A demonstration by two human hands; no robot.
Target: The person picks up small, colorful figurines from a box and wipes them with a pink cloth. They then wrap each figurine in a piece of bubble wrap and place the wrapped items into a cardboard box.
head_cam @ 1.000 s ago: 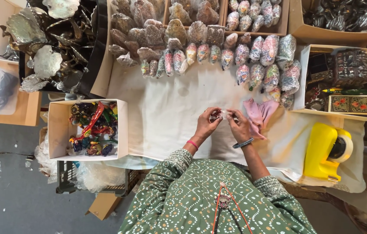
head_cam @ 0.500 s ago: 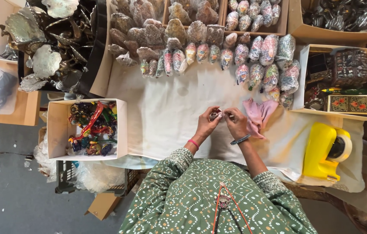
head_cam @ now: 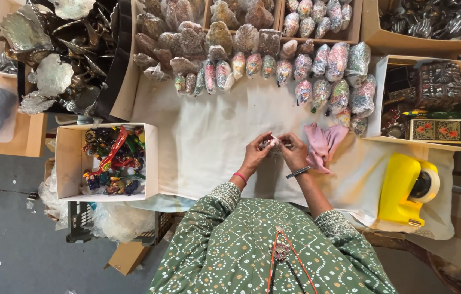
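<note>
A small wrapped object [head_cam: 271, 145], pale and glittering, is being held just above the white cloth [head_cam: 214, 136] that is covering the table, near the cloth's middle and close to the person's body. Its exact shape is too small to tell. The left hand [head_cam: 256, 154] is gripping the object from the left, with the fingers curled around it; a red band is sitting on that wrist. The right hand [head_cam: 294, 151] is pinching the same object from the right, fingertips meeting those of the left hand; a dark bracelet is circling that wrist. Both hands are closed on the object, and neither is resting flat on the cloth.

A crumpled pink cloth [head_cam: 323, 144] is lying just beside the right hand, touching or nearly touching it. A yellow tape dispenser [head_cam: 404, 190] is standing farther right, near the table edge. Along the far side of the white cloth, rows of wrapped ornaments [head_cam: 317, 76] are lying in clear film, some brownish, some multicoloured. A white open box [head_cam: 67, 163], holding colourful painted figures, is sitting to the left of the left hand, well apart from it. Beyond that box, a pile of metal leaf-shaped pieces [head_cam: 50, 60] is filling a dark tray. To the right, a cardboard box [head_cam: 380, 92] is holding decorated items, including a painted oblong case [head_cam: 451, 130].
</note>
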